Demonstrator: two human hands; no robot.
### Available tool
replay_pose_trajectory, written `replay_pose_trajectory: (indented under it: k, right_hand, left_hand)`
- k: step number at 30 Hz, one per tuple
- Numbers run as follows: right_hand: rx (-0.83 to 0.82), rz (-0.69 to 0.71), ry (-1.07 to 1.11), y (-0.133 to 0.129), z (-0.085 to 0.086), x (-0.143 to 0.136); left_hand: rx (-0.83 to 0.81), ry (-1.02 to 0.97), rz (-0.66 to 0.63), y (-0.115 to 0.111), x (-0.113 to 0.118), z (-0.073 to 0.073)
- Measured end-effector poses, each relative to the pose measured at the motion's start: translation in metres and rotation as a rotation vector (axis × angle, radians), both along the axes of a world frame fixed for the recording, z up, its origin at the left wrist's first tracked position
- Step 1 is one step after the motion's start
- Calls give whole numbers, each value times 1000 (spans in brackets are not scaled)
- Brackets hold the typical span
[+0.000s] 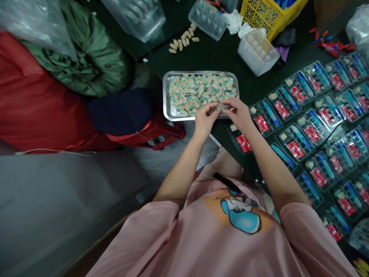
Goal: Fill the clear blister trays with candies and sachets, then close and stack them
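Note:
A metal tray [170,111] on the dark table holds a heap of small striped pastel erasers [198,90]. My left hand [205,117] and my right hand [238,113] meet over the tray's near edge, fingertips pinched together on a small striped eraser [221,107] between them. To the right lie several clear plastic blister packs [313,130], each with a blue pen, a red card and a small eraser in its pockets. The nearest pack [242,142] sits just under my right wrist.
Peanuts [183,39] lie scattered behind the tray. Clear plastic boxes [257,52] and a yellow basket [268,15] stand at the back. Red and green sacks [77,61] and a red stool [155,134] fill the left side.

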State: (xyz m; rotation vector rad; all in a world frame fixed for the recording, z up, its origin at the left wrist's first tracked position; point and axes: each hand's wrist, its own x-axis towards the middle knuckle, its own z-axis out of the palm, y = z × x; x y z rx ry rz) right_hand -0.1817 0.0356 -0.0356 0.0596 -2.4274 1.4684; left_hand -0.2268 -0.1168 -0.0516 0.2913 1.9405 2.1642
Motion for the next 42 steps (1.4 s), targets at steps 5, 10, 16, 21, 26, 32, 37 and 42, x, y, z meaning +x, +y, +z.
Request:
replay_pose_trajectory:
  k: [5, 10, 16, 21, 26, 32, 37, 42]
  right_hand:
    - [35, 8, 0, 0, -2, 0]
    - [45, 37, -23, -2, -1, 2]
    - [-24, -5, 8, -2, -5, 6]
    - [-91, -38, -11, -3, -4, 7]
    - [-211, -15, -64, -11, 3, 4]
    - [-241, 12, -96, -17, 2, 2]
    - [-180, 33, -68, -17, 5, 3]
    - [-29, 31, -34, -13, 12, 0]
  left_hand:
    - [-44, 72, 3, -2, -2, -2]
    - [-11, 82, -12, -3, -3, -6]
    - [184, -86, -75, -9, 0, -13]
    - [323, -290, -117, -14, 4, -7]
    - [341, -434, -118, -14, 5, 3]
    - [372, -572, -131, -14, 3, 0]
    - [408, -678, -139, -14, 4, 2]
    - [413, -734, -146, -13, 4, 5]
